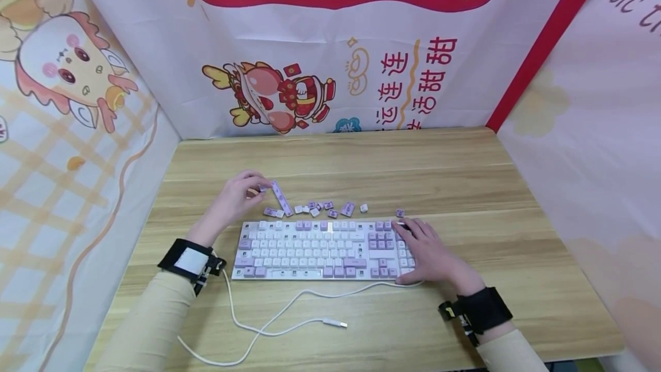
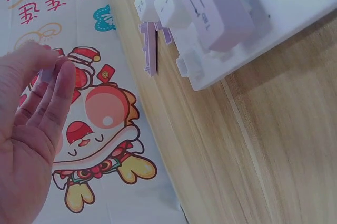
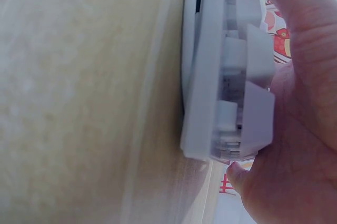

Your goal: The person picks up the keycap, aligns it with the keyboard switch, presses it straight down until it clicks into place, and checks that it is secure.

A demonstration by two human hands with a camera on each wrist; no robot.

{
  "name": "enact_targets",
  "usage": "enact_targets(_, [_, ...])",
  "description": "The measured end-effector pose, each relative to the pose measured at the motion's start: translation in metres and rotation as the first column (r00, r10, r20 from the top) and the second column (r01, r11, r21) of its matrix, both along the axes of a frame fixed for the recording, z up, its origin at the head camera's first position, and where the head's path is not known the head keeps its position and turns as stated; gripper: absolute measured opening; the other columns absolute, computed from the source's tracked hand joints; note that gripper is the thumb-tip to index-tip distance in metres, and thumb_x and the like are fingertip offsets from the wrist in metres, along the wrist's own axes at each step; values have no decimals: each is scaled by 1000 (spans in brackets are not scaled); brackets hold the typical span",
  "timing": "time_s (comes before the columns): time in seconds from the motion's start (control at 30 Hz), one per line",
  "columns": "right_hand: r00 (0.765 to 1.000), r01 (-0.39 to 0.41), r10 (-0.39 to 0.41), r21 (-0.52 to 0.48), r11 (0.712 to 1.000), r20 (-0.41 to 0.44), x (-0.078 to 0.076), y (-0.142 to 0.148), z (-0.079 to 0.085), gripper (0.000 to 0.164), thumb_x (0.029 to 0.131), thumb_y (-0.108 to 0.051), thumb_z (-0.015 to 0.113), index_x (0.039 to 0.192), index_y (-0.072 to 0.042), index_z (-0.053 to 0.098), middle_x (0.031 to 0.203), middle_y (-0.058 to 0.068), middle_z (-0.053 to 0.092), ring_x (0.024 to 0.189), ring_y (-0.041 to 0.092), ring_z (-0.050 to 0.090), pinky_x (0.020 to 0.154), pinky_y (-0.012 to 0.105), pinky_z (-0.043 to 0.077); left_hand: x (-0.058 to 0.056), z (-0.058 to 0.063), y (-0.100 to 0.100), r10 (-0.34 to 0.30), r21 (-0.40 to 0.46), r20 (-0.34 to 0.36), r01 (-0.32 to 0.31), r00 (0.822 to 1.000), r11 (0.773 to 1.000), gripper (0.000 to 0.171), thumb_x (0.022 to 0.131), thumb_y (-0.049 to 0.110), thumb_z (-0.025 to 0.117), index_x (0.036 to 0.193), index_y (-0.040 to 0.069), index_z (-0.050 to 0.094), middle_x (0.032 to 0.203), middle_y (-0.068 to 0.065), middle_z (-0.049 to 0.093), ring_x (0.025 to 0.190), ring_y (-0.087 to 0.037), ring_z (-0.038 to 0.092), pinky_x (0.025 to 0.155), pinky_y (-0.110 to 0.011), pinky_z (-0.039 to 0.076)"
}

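Note:
A white keyboard (image 1: 304,279) with white and lilac keys lies flat on the table; several key positions are bare. Above its back left corner, my left hand (image 1: 238,197) pinches a small lilac keycap (image 2: 47,74) between thumb and fingertips. Beside those fingertips lies the long purple spacebar keycap (image 1: 281,198). My right hand (image 1: 427,250) spans the right end of the keyboard and grips it, thumb at the front edge and fingers at the back edge. It hides part of the number pad. In the right wrist view, the palm (image 3: 295,145) arches over the end keys.
Several loose keycaps (image 1: 315,211) lie along the keyboard's back edge, with one purple keycap (image 1: 400,212) farther right. A white cable (image 1: 289,303) with a USB plug (image 1: 335,322) loops in front. Printed cloth walls (image 1: 289,27) enclose the wooden table (image 1: 439,177).

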State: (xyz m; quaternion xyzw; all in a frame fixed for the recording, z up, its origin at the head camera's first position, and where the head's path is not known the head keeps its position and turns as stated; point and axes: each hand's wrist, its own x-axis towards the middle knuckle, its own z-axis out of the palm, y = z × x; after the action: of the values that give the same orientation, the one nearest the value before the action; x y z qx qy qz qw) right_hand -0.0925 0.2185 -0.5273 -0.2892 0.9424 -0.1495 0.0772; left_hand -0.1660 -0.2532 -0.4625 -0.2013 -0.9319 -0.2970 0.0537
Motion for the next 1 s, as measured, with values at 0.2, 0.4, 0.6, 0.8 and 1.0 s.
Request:
enact_targets(0.2, [1000,3,-3,1,1000,8,0,-1,0,126,60,-62,86,158,-10,27,160,22,30,143,41,30,120,61,23,1,0,-5,19,-52,59,-16,998,999,16,89,10,72,105,12,74,110,-7,70,94,-22,67,80,-40,60])
enact_targets(0.4, [1000,8,-8,9,1000,21,-1,0,-2,126,60,-64,85,158,-11,25,161,21,27,145,41,28,121,62,22,4,0,-17,-9,-92,197,28,980,995,21,90,13,72,111,13,73,108,-7,75,96,-21,68,85,-42,59])
enact_targets(0.6, [1000,9,-9,-5,1000,0,0,2,-3,127,59,-66,85,158,-11,27,161,21,29,145,41,29,120,61,23,9,-1,-31,-22,-101,257,50,966,994,23,91,14,72,113,10,75,118,-11,72,106,-28,67,91,-47,56])
enact_targets(0.8, [999,8,-9,-25,1000,-44,0,2,-2,128,55,-67,86,156,-10,32,159,20,33,143,42,33,119,62,26,12,-7,-41,5,-136,283,35,959,990,26,92,12,70,117,8,73,121,-17,71,109,-34,68,93,-50,56])
enact_targets(1.0, [1000,16,-16,-12,1000,-24,-2,0,2,128,56,-66,86,157,-11,30,160,21,32,143,43,32,119,62,26,13,-12,-46,45,-149,293,-1,955,989,26,88,10,74,114,5,72,109,-14,75,96,-27,72,87,-45,59])
